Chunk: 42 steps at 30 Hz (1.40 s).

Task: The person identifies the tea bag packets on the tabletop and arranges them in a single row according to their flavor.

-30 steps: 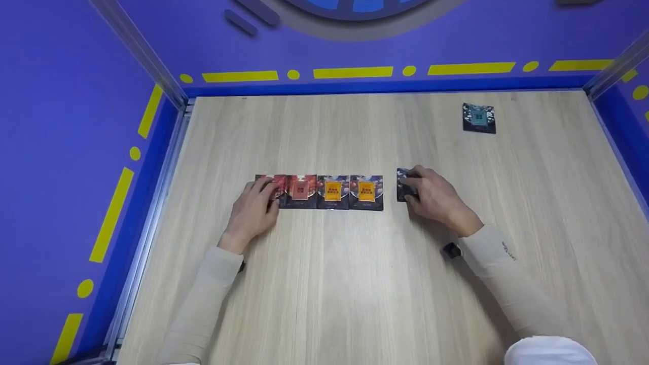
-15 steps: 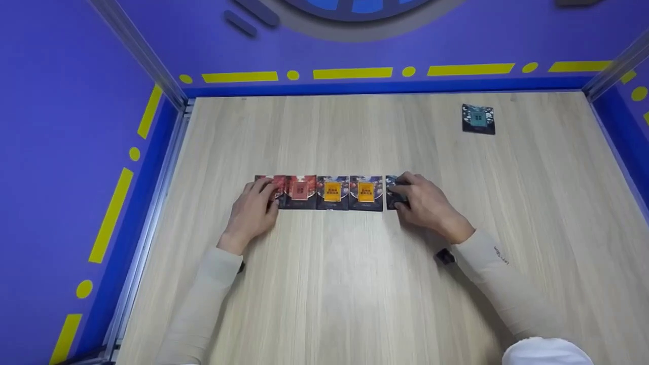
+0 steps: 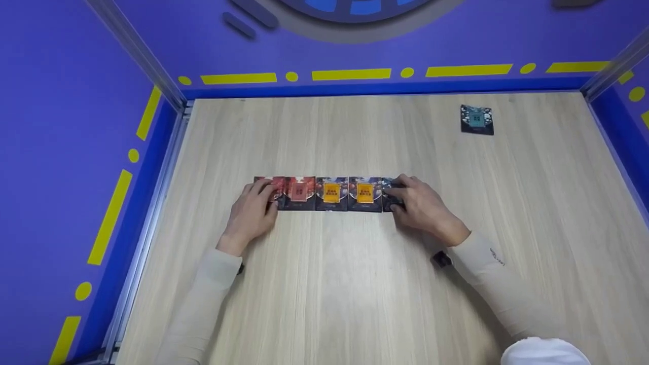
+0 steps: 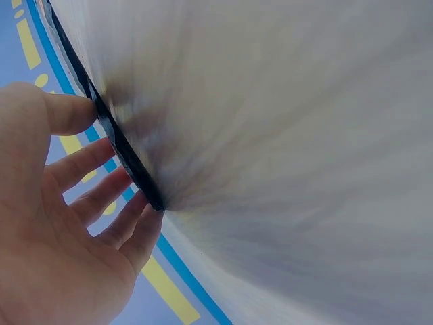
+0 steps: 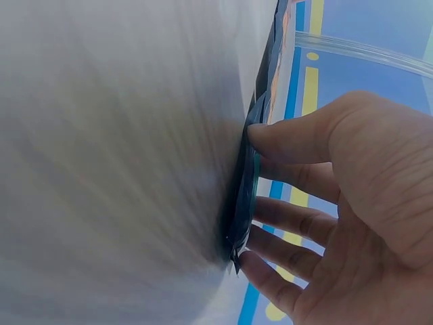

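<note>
A row of small flat square packets lies across the wooden table in the head view. My left hand [image 3: 251, 210] rests on the red packet [image 3: 278, 183] at the left end, thumb and fingertips along its edges in the left wrist view. A second red packet [image 3: 299, 192] and two orange-and-dark packets [image 3: 331, 193] follow. At the right end, my right hand [image 3: 423, 205] holds a dark teal packet [image 5: 245, 189] between thumb and fingers, flat against the table. Its left edge meets the last orange one. Most of both end packets is hidden under the hands.
Another teal packet [image 3: 477, 119] lies alone at the back right of the wooden table [image 3: 324, 284]. Blue panels [image 3: 243, 50] with yellow markings stand along the back and sides. A metal rail [image 3: 152, 203] runs down the left edge.
My right hand has slid the teal packet leftward, closing the gap to the last orange packet. My left hand has stayed on the red packet.
</note>
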### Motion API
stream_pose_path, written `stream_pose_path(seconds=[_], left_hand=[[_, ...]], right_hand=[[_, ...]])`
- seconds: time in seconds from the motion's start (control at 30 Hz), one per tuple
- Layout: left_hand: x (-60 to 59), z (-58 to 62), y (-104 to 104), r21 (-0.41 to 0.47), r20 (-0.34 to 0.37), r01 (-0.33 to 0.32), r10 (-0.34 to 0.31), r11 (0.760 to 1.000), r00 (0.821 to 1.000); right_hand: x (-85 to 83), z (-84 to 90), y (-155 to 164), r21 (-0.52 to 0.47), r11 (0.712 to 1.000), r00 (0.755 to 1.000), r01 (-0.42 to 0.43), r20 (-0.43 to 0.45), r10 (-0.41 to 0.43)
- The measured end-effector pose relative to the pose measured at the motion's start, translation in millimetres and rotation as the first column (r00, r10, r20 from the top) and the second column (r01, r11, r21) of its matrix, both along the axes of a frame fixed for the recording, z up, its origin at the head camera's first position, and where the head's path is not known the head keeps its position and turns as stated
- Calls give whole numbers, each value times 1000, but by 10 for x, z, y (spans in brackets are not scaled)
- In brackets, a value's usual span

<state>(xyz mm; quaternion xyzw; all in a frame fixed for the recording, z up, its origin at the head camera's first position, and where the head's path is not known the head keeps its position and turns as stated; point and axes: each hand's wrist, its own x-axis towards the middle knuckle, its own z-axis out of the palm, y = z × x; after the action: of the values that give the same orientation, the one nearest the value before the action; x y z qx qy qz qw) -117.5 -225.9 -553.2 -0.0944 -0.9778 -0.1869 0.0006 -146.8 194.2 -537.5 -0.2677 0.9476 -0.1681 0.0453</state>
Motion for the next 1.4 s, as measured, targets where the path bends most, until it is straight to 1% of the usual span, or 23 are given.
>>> stream_pose_path(seconds=[0.17,0.33,0.47,0.63,0.8,0.9,0.97,1.03,1.1,1.2,1.3,1.4], left_hand=[[-5,1,-3,4,-7,11,-11,1000,1000],[-4,-1,-1,1,-13,15,-15,1000,1000],[0,-8,-6,-3,-14,9,-9,1000,1000],[1,-12,-12,-1,-19,11,-11,1000,1000],[-5,-12,-13,1,-22,15,-15,1000,1000],[-9,-11,-10,-4,-18,15,-15,1000,1000],[-9,-7,-8,-6,-21,16,-17,1000,1000],[-4,-3,-6,-6,-29,17,-17,1000,999],[-1,-3,-3,-5,-36,18,-18,1000,999],[6,-4,9,-5,-37,15,-15,1000,999],[1,4,6,-5,-28,12,-12,1000,1000],[1,5,-4,-5,-26,13,-13,1000,1000]], right_hand=[[11,-5,-14,-9,1000,1000,9,-9,-9],[17,-18,-24,-5,1000,1000,27,8,-27],[7,-30,-15,-24,999,999,28,28,-28],[-11,-20,24,-81,996,995,47,95,-39],[-41,4,74,-155,986,985,68,167,-41],[-72,26,119,-201,976,982,81,182,-44],[-116,50,165,-229,969,983,93,175,-53],[-188,74,226,-248,963,985,105,159,-66],[-304,90,302,-267,957,987,118,139,-83],[-539,98,439,-306,940,986,151,116,-121],[-814,82,572,-339,921,982,191,81,-173],[-1039,60,672,-339,913,973,229,38,-230]])
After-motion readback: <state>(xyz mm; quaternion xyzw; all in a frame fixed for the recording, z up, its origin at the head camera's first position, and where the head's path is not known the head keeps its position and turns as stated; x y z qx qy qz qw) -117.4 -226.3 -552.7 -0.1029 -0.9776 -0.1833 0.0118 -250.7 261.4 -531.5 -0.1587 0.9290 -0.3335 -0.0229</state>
